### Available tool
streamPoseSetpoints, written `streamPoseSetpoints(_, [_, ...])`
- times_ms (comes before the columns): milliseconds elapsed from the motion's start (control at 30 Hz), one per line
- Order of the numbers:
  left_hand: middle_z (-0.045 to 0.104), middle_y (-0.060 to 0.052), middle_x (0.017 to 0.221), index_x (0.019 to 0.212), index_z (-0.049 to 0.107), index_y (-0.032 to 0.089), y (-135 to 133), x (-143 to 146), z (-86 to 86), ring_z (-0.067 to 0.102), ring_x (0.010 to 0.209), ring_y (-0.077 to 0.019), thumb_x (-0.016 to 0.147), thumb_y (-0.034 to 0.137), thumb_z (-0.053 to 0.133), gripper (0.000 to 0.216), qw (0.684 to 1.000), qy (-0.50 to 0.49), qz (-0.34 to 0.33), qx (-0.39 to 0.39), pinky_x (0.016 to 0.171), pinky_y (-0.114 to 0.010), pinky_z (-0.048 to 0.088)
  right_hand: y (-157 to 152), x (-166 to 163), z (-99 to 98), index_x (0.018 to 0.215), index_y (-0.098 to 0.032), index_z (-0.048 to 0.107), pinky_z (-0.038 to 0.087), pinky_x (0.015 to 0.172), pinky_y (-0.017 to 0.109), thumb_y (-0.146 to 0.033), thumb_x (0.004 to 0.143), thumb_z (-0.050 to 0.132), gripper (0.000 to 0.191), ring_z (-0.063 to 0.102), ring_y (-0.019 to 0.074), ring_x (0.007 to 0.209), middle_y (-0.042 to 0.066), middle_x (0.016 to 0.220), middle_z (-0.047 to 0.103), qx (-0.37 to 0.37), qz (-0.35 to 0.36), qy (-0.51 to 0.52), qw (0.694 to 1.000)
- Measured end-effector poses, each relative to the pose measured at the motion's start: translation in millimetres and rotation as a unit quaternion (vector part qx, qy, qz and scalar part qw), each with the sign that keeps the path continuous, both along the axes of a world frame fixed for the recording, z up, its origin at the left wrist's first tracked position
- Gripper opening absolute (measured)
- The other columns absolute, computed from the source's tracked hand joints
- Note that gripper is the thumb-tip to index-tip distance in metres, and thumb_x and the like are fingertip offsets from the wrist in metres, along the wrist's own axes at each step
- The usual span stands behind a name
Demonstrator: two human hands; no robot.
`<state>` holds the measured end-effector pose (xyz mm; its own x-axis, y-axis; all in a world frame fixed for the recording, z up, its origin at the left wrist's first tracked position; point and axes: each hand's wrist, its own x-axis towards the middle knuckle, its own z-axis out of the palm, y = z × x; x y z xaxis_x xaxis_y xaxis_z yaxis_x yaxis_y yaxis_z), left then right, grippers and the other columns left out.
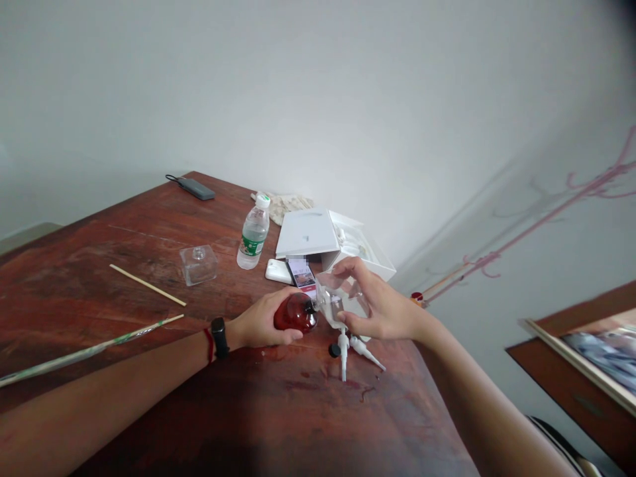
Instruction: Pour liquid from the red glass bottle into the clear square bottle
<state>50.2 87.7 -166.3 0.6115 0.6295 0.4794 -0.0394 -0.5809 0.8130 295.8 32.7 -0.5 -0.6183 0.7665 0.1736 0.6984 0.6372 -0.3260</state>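
Note:
My left hand (262,319) is wrapped round a reddish-brown bottle (294,314), which is tilted with its dark neck to the right. My right hand (378,301) grips a clear square bottle (332,299) lying on its side. The two bottle mouths meet or nearly meet; whether they touch I cannot tell. Below my right hand, a white pump head (343,354) and a second white pump head (368,352) lie on the wooden table (218,411). Beside them is a round black cap (334,349). Small wet-looking marks show on the wood nearby.
Behind my hands are a white box (305,232), a phone (301,273) and a white device (278,270). A water bottle (254,235) stands left of them. Further left lie a clear glass bottle (199,265), a thin stick (148,285) and wrapped sticks (89,350). A grey power bank (195,188) lies at the back.

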Motion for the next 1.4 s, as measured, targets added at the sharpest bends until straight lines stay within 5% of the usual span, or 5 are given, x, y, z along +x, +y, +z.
streamPoseSetpoints(1400, [0.074,-0.011,0.126,0.139,0.055,0.018,3,-2,-12.7,0.071,0.111,-0.0308,0.080,0.040,0.077,0.067,0.997,-0.071,0.007,-0.011,0.103,-0.043,0.054,18,-33,20.5,0.120,-0.021,0.045,0.051,0.074,0.040,-0.034,0.080,0.069,0.048,0.061,0.0233,0.085,0.010,0.108,0.065,-0.048,-0.005,-0.049,0.998])
